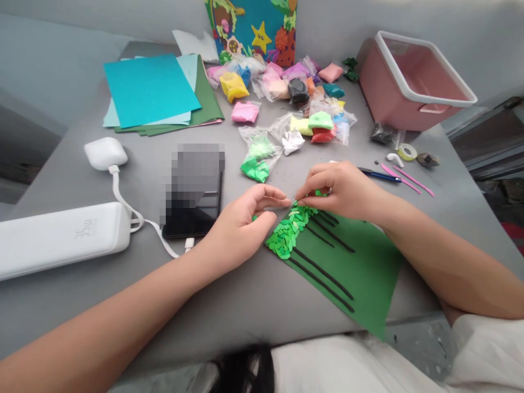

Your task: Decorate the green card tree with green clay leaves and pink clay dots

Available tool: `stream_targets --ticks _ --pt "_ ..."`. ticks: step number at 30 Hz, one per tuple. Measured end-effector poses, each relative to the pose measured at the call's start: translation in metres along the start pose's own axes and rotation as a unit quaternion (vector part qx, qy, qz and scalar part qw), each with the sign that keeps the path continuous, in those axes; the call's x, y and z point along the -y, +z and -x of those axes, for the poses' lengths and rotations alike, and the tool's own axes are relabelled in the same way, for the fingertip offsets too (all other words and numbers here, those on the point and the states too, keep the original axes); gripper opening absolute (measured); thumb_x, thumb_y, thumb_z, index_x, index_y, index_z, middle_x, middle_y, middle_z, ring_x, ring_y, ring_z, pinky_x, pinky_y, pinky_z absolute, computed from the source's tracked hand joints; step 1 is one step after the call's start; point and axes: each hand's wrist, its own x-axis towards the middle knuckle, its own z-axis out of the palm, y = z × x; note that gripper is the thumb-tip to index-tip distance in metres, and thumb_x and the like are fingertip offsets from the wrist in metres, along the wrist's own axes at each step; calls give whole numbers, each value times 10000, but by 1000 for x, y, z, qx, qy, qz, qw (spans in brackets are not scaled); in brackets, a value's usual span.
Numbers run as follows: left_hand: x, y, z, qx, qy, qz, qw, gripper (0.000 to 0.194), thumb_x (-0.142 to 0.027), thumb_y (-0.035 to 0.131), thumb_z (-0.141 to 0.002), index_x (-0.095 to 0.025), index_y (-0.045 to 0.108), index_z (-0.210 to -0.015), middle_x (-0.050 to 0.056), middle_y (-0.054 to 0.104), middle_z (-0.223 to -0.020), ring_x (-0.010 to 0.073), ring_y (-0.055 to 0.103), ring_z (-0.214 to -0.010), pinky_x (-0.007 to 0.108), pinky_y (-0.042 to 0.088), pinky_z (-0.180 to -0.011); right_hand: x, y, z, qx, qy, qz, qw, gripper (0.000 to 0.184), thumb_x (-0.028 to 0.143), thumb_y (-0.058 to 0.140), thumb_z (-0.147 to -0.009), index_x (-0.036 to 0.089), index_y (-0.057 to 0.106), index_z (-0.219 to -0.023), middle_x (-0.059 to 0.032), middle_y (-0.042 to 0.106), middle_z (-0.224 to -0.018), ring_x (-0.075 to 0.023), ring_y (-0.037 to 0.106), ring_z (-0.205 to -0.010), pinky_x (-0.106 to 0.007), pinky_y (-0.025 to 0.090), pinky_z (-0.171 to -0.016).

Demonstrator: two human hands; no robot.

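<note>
A green sheet (368,267) lies at an angle near the table's front edge. Small leaf-shaped pieces of green modelling clay (286,237) overlap along its far left side, and thin black clay strips (323,273) run across it. My right hand (333,188) is over the far corner, thumb and fingertips pinched together at a small bit of green clay, mostly hidden by the fingers. My left hand (249,221) hovers beside the leaf pieces, its fingers stretched out and the thumb apart. A speck of green shows behind it.
Bagged coloured clay (256,169) is scattered beyond my hands. A pink bin (393,82) stands back right, near pink modelling tools (409,180). At left are a phone (192,218), a white power bank (65,237) with a cable, and a stack of coloured sheets (151,90).
</note>
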Motion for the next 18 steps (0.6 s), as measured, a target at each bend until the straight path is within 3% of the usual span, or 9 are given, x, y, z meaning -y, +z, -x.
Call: stream_targets --ticks 7,13,18 --pt "4 -1 0 23 11 -25 999 265 -150 529 -851 -222 592 -1098 37 750 -1253 66 438 -482 289 418 -563 1 0 -2 24 32 -20 999 105 200 751 -839 227 844 -881 -2 687 -764 -101 559 -652 -244 383 -644" --pt "3 -1 1 24 25 -37 999 262 -149 520 -853 -214 594 -1096 47 744 -1253 115 575 -632 350 508 -740 -1 0 -2 27 35 -32 999 108 209 752 -839 226 844 -893 -3 689 -772 -99 545 -641 -243 367 -633" --pt "3 0 1 28 30 -40 998 257 -148 521 -858 -211 593 -1097 52 739 -1257 120 591 -655 373 528 -791 -1 1 -2 31 31 -31 999 114 194 745 -845 213 842 -901 -9 698 -776 -108 591 -683 -236 397 -666"
